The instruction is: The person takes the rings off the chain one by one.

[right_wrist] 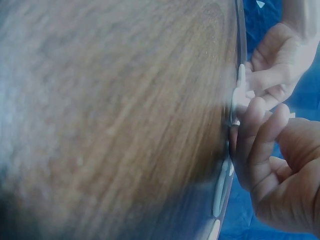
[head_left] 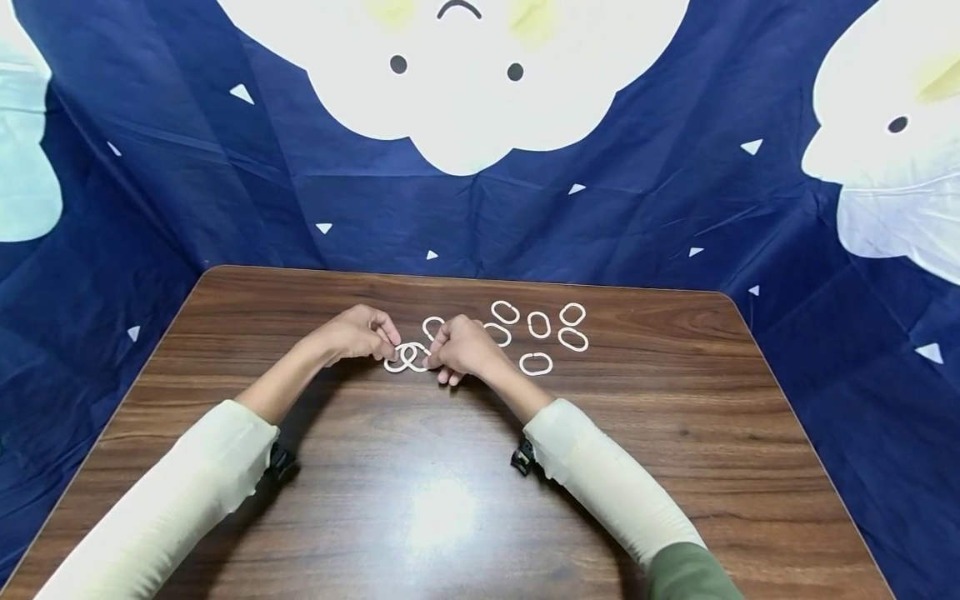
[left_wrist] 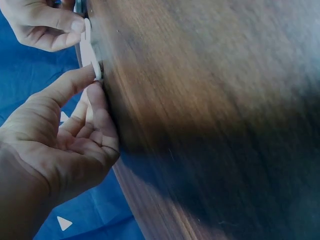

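Observation:
Two white oval plastic links lie overlapping at the table's far middle, apparently looped through each other. My left hand [head_left: 360, 333] pinches the left link [head_left: 393, 370] by its edge, between thumb and fingertips. On the other side, my right hand [head_left: 463, 348] grips the right link [head_left: 420, 370] with thumb and index finger. In the left wrist view, the link [left_wrist: 98, 72] appears edge-on, close to the tabletop. The right wrist view shows my curled right fingers [right_wrist: 257, 145] hiding much of the links. Another link [head_left: 432, 318] lies just behind, partly covered by the right hand.
Several loose white links lie right of my right hand, including the nearest one [head_left: 536, 374]. The brown wooden table [head_left: 360, 517] carries a bright light reflection. A dark blue cloth [head_left: 622, 217] with white clouds hangs behind the far edge and at both sides.

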Demonstrator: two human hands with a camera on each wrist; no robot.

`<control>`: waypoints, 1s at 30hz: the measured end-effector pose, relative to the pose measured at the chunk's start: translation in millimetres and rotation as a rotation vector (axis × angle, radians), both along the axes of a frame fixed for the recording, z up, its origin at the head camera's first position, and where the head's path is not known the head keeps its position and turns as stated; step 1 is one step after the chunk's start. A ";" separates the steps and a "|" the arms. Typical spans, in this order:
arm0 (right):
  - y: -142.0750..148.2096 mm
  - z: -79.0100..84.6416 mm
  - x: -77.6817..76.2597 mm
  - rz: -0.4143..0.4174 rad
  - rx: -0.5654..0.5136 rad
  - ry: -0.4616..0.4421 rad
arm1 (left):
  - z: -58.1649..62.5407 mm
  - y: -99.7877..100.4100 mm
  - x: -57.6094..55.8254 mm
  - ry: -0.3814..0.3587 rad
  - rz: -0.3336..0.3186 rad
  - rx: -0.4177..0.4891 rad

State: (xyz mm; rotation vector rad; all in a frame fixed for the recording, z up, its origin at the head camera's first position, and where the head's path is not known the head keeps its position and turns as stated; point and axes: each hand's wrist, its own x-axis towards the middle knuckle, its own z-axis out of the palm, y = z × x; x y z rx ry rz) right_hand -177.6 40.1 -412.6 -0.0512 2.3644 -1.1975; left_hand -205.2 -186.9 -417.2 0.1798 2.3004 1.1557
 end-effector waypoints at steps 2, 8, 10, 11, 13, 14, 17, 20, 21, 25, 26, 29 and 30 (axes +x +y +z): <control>-0.4 0.0 -0.3 0.010 0.004 0.002 | 0.3 -0.8 0.0 0.006 0.007 -0.003; -1.3 -0.4 -0.4 0.030 0.023 0.006 | 2.6 -2.0 1.5 0.033 0.012 0.000; -1.1 -0.4 0.3 0.033 0.022 0.009 | 3.1 -1.9 2.3 0.039 0.009 0.007; -0.9 -0.1 0.7 0.037 0.024 0.015 | 2.9 -2.2 2.3 0.043 0.005 0.011; -0.3 0.2 1.2 0.046 0.029 0.030 | 4.5 -2.4 3.5 0.047 -0.002 0.018; -0.1 0.6 1.5 0.051 0.030 0.037 | 5.0 -2.2 3.7 0.046 -0.003 0.020; 0.6 1.9 1.7 0.062 0.021 0.051 | 5.5 -2.2 4.1 0.055 -0.005 0.019; 1.3 3.4 1.8 0.076 0.002 0.053 | 4.8 -2.2 4.3 0.062 -0.001 0.022; 1.8 3.7 1.6 0.082 -0.007 0.053 | 4.3 -2.5 4.3 0.064 0.002 0.025; 4.0 2.9 1.1 0.116 -0.033 0.060 | 2.3 -4.0 5.1 0.069 0.011 0.032; 4.5 2.2 0.9 0.125 -0.040 0.065 | 1.9 -4.5 5.4 0.069 0.014 0.033; 5.9 -0.5 0.2 0.150 -0.068 0.088 | 1.2 -5.5 6.3 0.067 0.019 0.035; 6.3 -1.5 -0.1 0.156 -0.084 0.099 | 1.0 -6.0 6.3 0.063 0.026 0.032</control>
